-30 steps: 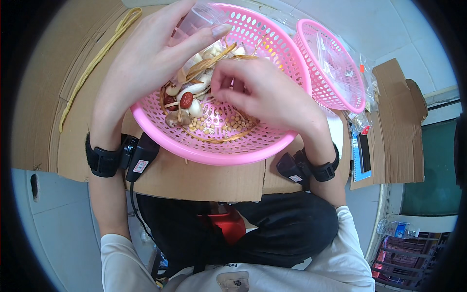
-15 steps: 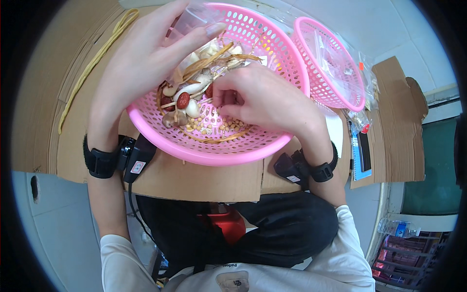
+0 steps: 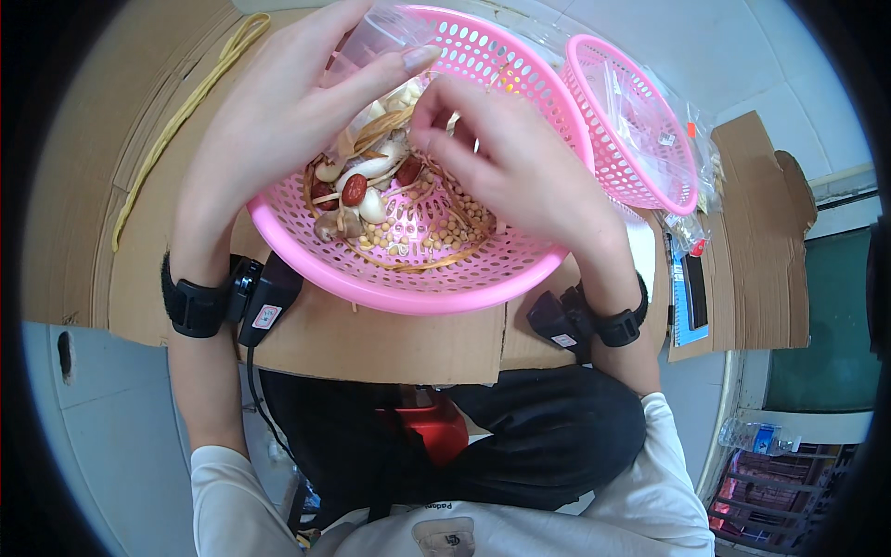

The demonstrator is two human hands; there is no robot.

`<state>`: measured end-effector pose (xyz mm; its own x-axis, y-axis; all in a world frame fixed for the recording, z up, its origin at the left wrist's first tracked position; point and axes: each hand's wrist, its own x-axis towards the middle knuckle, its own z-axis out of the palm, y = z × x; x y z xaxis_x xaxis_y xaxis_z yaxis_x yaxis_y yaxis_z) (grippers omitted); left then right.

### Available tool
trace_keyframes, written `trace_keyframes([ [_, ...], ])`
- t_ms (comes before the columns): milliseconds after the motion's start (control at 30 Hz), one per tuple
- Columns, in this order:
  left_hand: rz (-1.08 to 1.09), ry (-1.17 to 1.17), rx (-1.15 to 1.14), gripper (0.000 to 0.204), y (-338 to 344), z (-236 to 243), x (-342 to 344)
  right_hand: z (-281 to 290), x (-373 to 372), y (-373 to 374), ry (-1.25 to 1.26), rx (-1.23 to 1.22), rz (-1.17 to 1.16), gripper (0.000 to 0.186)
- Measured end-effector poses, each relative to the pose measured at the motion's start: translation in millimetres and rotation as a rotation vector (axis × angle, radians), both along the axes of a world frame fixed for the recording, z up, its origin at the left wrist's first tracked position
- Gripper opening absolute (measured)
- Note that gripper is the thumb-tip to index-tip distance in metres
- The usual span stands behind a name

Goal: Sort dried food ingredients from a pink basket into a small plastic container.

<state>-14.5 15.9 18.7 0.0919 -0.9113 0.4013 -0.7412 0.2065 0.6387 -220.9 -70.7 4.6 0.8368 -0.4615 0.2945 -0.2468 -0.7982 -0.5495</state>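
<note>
A large pink perforated basket [image 3: 408,299] stands in front of me. My left hand [image 3: 283,107] is over its left side, closed on a clear plastic bag [image 3: 388,30] with pale pieces showing by its lower part. Inside the basket, my right hand [image 3: 515,153] is curled in a pinch near the bag; whatever its fingertips hold is hidden. Below the hands lie red dates [image 3: 354,190], a white clove-like piece [image 3: 372,206], brown mushroom-like pieces [image 3: 327,226] and brown dried strips [image 3: 385,124]. Small yellow beans [image 3: 445,232] are scattered over the basket's bottom.
A smaller pink basket [image 3: 577,102] with clear bags in it stands at the back right. A yellow strap [image 3: 176,125] lies along the cardboard surface [image 3: 399,348] at left. A blue notebook [image 3: 689,311] and a dark flat object [image 3: 696,286] lie at right.
My right hand has risen from the beans at the basket's bottom toward the bag, uncovering more beans. My left hand keeps its hold on the bag, nearly still.
</note>
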Motion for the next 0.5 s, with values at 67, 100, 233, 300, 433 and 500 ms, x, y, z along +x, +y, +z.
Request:
trace_keyframes([
  [67, 0.002, 0.037, 0.030, 0.049, 1.1, 1.0, 0.0, -0.5, 0.5, -1.2, -0.077, 0.040, -0.081, 0.016],
  [100, -0.002, 0.031, 0.013, 0.049, 1.8, 1.6, 0.0, -1.0, 0.8, -2.3, -0.115, 0.060, -0.121, 0.015],
  [233, 0.074, -0.024, -0.025, 0.050, 14.1, 15.0, -25.6, -1.5, -2.2, -11.9, -0.362, 0.167, -0.197, 0.018],
  [300, 0.025, 0.035, 0.041, 0.050, 9.9, 7.2, -20.6, 4.7, -8.3, -12.1, -0.433, 0.303, -0.198, 0.017],
  [433, -0.186, -0.029, -0.117, 0.059, -7.6, -26.2, 15.5, 13.4, -4.3, -3.9, -0.518, 0.324, -0.190, 0.019],
  [500, -0.222, -0.101, -0.221, 0.062, -8.6, -24.3, 12.6, 13.7, -4.5, -2.8, -0.516, 0.254, -0.189, 0.016],
])
